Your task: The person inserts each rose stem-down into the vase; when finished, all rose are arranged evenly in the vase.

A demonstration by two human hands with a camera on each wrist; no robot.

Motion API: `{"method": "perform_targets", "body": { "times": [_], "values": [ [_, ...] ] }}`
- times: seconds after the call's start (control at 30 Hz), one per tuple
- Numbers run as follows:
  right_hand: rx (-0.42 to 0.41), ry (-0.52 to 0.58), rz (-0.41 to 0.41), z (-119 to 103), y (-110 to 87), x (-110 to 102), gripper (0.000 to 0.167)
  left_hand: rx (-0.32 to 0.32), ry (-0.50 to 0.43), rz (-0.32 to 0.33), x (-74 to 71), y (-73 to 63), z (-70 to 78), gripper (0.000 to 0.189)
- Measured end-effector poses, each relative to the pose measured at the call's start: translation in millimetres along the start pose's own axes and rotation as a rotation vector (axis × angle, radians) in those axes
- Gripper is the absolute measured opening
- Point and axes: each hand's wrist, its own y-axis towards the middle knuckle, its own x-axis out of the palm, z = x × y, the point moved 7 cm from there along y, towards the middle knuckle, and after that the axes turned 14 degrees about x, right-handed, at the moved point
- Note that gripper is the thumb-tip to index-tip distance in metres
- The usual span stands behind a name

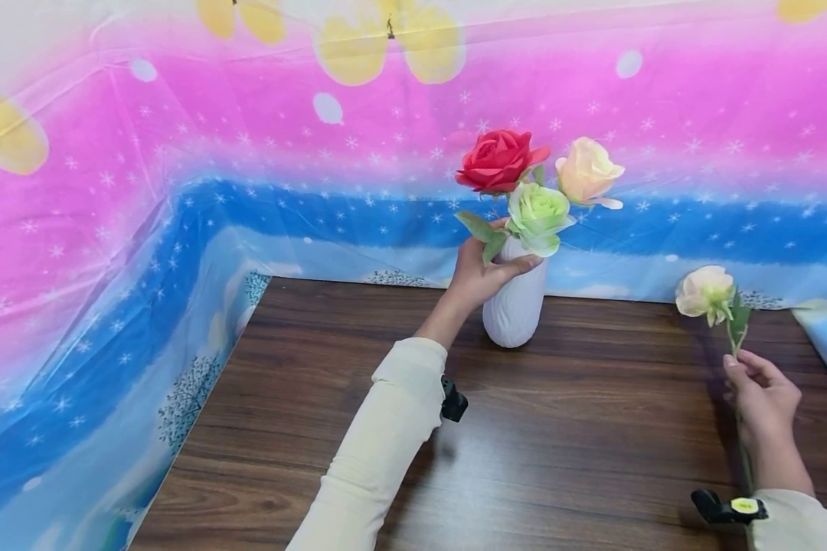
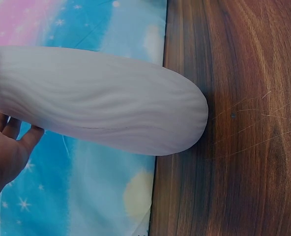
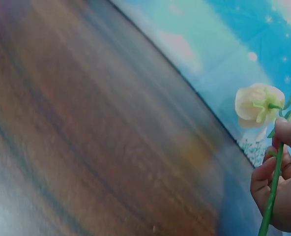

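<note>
A white vase with a wavy surface stands upright near the table's back edge. My left hand grips it close to the neck, thumb in front; in the left wrist view the fingers wrap the vase near its top. Out of the vase rise a red rose, a green rose and a pale peach rose. At the right, my right hand pinches the green stem of a cream rose, held above the table with its bloom tilted leftward.
The dark wooden table ends at a pink and blue printed cloth hanging behind and along the left side. A black wrist camera sits on the left sleeve, another wrist camera on the right.
</note>
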Motion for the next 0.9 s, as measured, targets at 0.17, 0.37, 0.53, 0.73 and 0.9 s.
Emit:
{"method": "perform_targets", "body": {
  "times": [0.17, 0.37, 0.53, 0.73, 0.9],
  "values": [
    [0.061, 0.133, -0.154, -4.5, -6.2, 10.6, 0.011, 0.007, 0.001, -0.002, 0.1, 0.3, 0.4, 0.067],
    [0.117, 0.347, -0.47, -10.1, -15.4, 28.9, 0.016, 0.006, 0.001, 0.002, 0.0, 0.2, 0.6, 0.066],
    [0.171, 0.468, -0.733, -14.2, -24.5, 47.4, 0.025, 0.004, 0.004, 0.002, 0.1, -0.1, 0.6, 0.066],
    [0.221, 0.565, -0.961, -15.8, -36.0, 65.2, 0.031, 0.006, 0.007, 0.002, 0.0, 0.1, 1.1, 0.066],
    [0.257, 0.653, -1.049, -19.1, -42.5, 75.0, 0.032, 0.007, 0.007, 0.0, -0.4, 0.2, 1.3, 0.066]
  ]
}}
